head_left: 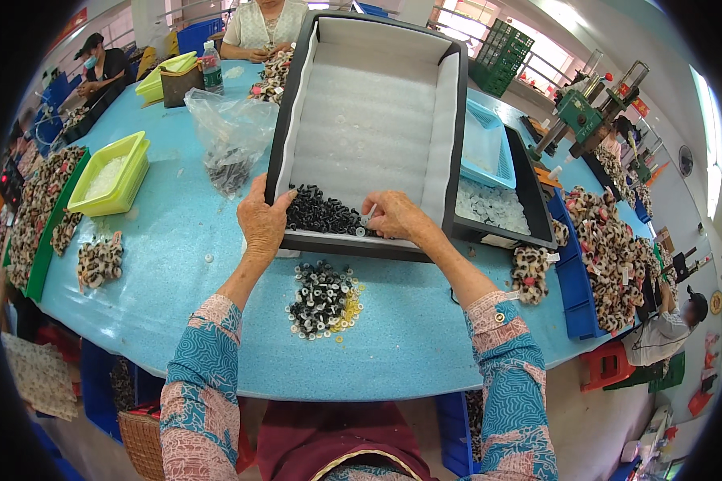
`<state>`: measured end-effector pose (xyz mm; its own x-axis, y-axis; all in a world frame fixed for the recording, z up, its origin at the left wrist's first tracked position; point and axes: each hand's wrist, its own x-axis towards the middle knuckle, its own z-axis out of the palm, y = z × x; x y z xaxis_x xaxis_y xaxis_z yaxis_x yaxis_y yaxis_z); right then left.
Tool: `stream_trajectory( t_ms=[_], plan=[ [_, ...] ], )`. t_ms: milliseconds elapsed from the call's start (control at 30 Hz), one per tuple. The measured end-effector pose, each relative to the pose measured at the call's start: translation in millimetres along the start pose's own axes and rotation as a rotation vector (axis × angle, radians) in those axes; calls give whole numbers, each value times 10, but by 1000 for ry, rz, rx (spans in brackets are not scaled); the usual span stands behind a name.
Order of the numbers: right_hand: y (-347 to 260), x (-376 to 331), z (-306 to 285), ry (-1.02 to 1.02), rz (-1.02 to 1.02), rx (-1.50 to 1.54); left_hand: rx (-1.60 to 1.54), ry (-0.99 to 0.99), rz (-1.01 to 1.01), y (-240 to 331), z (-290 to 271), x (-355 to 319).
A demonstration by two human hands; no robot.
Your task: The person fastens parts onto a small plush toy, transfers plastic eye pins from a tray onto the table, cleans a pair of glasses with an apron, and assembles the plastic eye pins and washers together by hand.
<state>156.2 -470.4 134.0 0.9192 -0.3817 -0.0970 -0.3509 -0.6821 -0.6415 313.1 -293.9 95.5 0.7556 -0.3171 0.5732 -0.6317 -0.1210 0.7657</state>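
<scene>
A black tray [456, 120] lined with white foam sheet is tilted so that small black plastic pieces [322, 212] lie heaped along its near end. My left hand [263, 215] grips the tray's left wall near the close corner, thumb over the rim. Inside the tray, my right hand [395, 215] reaches to the right end of the heap with its fingers curled; what they hold, if anything, is hidden. A white washer [360, 232] lies by those fingers. On the blue table [425, 337] just below the tray sits a pile of black pieces with white and yellow rings [322, 301].
A clear plastic bag [229, 132] and a yellow-green basket [108, 176] stand left. Another black tray [544, 228] holds translucent pieces and a light-blue basket [488, 148]. Spotted plush pieces fill a blue bin [573, 280] at right. A co-worker [265, 32] sits across the table.
</scene>
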Motion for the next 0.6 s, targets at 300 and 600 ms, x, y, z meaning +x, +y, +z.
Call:
stream_trajectory(
  t_ms=[300,600],
  plan=[
    [-16,16,152,73,-143,-223,14,4,-10,35,-2,-4],
    [115,13,-20,61,36,184,25,8,-3,19,4,-11]
  ],
)
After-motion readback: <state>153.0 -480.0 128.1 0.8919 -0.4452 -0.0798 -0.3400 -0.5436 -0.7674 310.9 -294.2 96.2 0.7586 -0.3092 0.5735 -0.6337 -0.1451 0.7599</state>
